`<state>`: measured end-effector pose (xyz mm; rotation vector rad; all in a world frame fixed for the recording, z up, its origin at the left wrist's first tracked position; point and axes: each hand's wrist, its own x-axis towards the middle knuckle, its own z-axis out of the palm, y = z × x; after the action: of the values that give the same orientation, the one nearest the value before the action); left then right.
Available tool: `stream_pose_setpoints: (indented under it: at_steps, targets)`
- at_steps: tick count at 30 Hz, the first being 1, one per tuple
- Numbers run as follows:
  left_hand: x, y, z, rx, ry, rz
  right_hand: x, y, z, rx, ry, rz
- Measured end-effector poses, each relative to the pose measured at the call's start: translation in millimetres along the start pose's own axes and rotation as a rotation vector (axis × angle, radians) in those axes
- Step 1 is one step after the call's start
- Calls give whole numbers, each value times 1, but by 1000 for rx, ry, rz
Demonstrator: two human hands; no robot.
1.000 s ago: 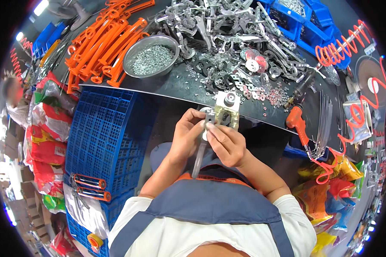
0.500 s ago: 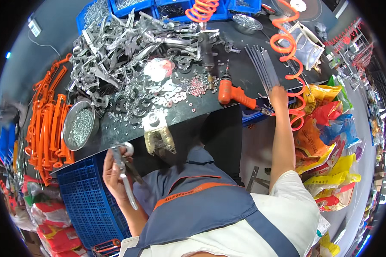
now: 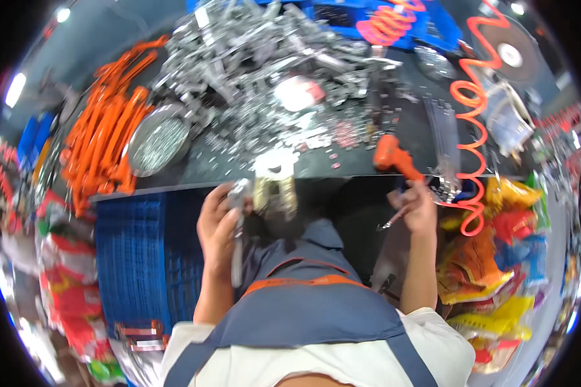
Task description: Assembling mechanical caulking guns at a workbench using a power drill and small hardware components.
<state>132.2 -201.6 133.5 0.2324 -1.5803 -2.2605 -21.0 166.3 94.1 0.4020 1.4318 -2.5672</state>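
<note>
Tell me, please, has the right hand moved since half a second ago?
Yes. The right hand has come back from the rods by the orange coiled hose toward the black bench edge, now holding a thin rod.

Dark bench top (image 3: 348,161), cluttered. Heap of silver metal parts (image 3: 271,58) at the far side. Round metal bowl (image 3: 158,138) of small bits left of centre, orange handles (image 3: 106,135) beside it. Blue crate (image 3: 139,258) below. Orange coiled hose (image 3: 474,129) at right, bright packets (image 3: 497,258) beneath.

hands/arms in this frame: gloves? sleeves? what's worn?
No gloves: left hand and right hand are bare, forearms bare to the elbow. Short white sleeves show at the shoulders. Over the shirt sits a blue-grey apron with orange trim. No watch or rings visible.
</note>
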Motion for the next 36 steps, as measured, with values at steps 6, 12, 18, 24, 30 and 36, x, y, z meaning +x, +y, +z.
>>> stream_pose_setpoints:
  at_steps: [6,12,18,24,30,36]
  targets:
    - [2,7,-2,40,83,107,-65,33,90,-500,-292,-166]
    - [-12,9,-21,145,194,195,-95,33,134,-1102,-1066,-684]
    - [-17,4,-38,288,259,158,-94,11,161,-1534,-1155,-928]
    - [-11,6,-48,1178,117,643,-81,24,149,-1603,-1208,-1076]
    - [6,15,-45,1252,-92,761,-72,110,136,-868,-1047,-693]
    - [-13,41,7,1520,-463,905,-69,115,192,-783,-728,-591]
